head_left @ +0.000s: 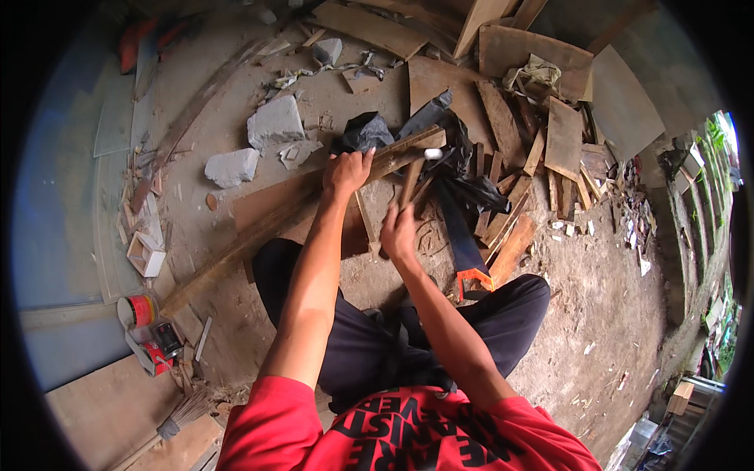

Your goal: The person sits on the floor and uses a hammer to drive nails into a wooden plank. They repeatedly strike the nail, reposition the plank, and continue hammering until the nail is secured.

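A long wooden beam (pixel 259 235) runs slantwise from the lower left up to the middle of the view. My left hand (pixel 348 170) grips it near its upper right end, fingers closed over the edge. In my right hand (pixel 398 230) is a hammer (pixel 410 185), held by its wooden handle. Its pale, shiny head is up beside the beam's end; whether it touches the wood I cannot tell. To the right of the hammer lies a hand saw (pixel 455 228) with a dark blade and orange handle. Black plastic sheeting (pixel 452 133) bunches up behind the beam end.
Scrap boards (pixel 564 137) pile up at the far right. Broken concrete chunks (pixel 275 122) lie beyond the beam on the left. Red cans (pixel 141 311) and a small whisk-like brush (pixel 182 412) are at the lower left. Glass panes (pixel 63 259) line the left side.
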### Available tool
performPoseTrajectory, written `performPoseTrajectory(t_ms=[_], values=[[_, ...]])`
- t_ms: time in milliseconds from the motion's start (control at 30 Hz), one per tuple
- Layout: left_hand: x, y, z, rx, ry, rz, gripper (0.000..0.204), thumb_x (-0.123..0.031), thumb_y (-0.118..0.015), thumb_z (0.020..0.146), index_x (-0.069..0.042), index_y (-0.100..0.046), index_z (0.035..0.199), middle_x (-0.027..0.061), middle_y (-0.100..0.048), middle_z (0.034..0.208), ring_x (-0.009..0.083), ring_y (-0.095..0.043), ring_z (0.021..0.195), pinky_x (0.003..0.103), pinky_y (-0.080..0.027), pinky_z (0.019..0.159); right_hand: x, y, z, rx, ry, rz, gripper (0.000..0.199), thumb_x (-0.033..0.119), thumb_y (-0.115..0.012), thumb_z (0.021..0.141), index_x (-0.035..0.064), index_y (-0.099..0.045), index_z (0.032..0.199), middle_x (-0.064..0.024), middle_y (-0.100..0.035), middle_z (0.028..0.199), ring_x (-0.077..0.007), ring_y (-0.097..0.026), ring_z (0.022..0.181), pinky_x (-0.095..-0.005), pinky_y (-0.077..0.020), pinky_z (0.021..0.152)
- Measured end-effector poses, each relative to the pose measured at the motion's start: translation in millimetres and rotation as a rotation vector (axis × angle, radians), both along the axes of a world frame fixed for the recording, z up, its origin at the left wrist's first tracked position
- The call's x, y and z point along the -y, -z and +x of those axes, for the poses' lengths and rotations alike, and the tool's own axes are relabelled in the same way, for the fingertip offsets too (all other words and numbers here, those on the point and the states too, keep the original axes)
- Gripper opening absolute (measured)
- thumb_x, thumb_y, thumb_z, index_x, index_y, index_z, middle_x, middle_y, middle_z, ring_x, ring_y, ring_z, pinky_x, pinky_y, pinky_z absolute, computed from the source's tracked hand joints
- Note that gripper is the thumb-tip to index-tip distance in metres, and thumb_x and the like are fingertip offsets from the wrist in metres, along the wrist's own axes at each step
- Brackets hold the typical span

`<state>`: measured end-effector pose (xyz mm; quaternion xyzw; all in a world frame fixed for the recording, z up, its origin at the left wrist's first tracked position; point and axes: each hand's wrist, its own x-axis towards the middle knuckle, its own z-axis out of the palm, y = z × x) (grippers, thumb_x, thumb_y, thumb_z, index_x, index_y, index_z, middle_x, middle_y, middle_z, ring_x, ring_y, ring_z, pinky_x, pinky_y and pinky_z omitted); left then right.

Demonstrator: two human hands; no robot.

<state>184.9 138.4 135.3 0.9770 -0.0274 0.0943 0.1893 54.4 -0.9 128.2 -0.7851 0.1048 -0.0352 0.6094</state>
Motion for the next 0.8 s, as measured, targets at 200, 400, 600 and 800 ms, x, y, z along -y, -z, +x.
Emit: performPoseTrajectory(t_ms=[200, 400, 600, 800], values=[[-3, 6, 2, 0.021, -0.053, -0.003, 0.066, -0.051, -0.036, 0.1, 0.0, -0.07, 0.075, 0.027, -0.066, 0.076, 0.0452, -0.067, 0.079, 0.055, -0.049, 0.085, -9, 7, -13, 0.006, 0.076, 0.106, 0.028, 0.032, -0.05, 0.102, 0.0051, -0.046, 0.095, -0.0045, -0.051, 0.062, -0.0156, -0.051, 0.05, -0.033, -0.0426, 0.046], [-5, 18, 6, 0.075, -0.057, -0.037, 0.063, -0.049, -0.039, 0.1, -0.003, -0.068, 0.069, 0.0254, -0.067, 0.074, 0.0441, -0.066, 0.073, 0.053, -0.05, 0.077, -5, 9, -20, -0.1, -0.071, 0.111, 0.026, 0.03, -0.047, 0.104, 0.0061, -0.043, 0.095, -0.0021, -0.047, 0.059, -0.0139, -0.048, 0.046, -0.0315, -0.0398, 0.041], [3, 15, -10, 0.035, -0.062, 0.004, 0.057, -0.048, -0.041, 0.099, -0.003, -0.066, 0.076, 0.0273, -0.066, 0.075, 0.0456, -0.066, 0.074, 0.052, -0.05, 0.077, 4, 6, -33, -0.153, -0.148, 0.054, 0.033, 0.034, -0.05, 0.103, 0.0043, -0.047, 0.089, -0.0037, -0.054, 0.062, -0.0143, -0.052, 0.046, -0.0311, -0.041, 0.042], [24, -8, -51, 0.127, 0.018, 0.038, 0.056, -0.056, -0.05, 0.091, -0.001, -0.059, 0.097, 0.0261, -0.067, 0.092, 0.0403, -0.062, 0.095, 0.05, -0.043, 0.092, 63, 4, -124, -0.317, -0.128, 0.155, 0.034, 0.036, -0.043, 0.104, 0.0048, -0.053, 0.094, 0.0006, -0.049, 0.063, -0.0088, -0.046, 0.051, -0.0283, -0.0375, 0.046]])
